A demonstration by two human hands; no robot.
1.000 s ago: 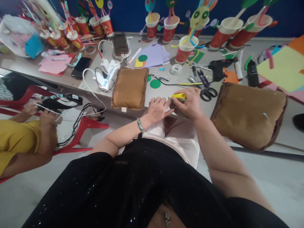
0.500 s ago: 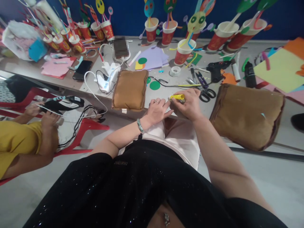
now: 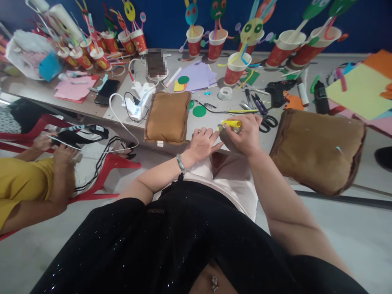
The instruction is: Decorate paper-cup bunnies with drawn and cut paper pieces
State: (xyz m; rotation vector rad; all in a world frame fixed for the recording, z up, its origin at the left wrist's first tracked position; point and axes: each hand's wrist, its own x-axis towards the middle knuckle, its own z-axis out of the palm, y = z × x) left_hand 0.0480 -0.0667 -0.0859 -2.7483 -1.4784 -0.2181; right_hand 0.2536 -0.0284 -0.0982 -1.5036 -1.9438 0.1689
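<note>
My right hand [image 3: 246, 132] is closed round a short yellow tube [image 3: 232, 123], shaped like a glue stick, low over the front edge of the table. Beside the tube's left end is a small pale yellowish piece [image 3: 219, 128], too small to make out. My left hand [image 3: 202, 143] rests at the table edge with fingers loosely stretched and thumb apart, its fingertips close to that piece. Green paper circles [image 3: 199, 111] lie just beyond the hands. Right of my right hand are black-handled scissors [image 3: 268, 122].
Brown cushions flank me, one on the left [image 3: 168, 116] and one on the right [image 3: 318, 149]. Behind stand red paper cups [image 3: 234, 75] with paper figures. A black glue gun [image 3: 279, 92], a tape roll [image 3: 225, 93] and a power strip [image 3: 142, 100] share the table. A person [image 3: 30, 175] sits at left.
My right hand and the yellow tube have shifted slightly to the right, away from the left fingertips. My left hand has stayed in place.
</note>
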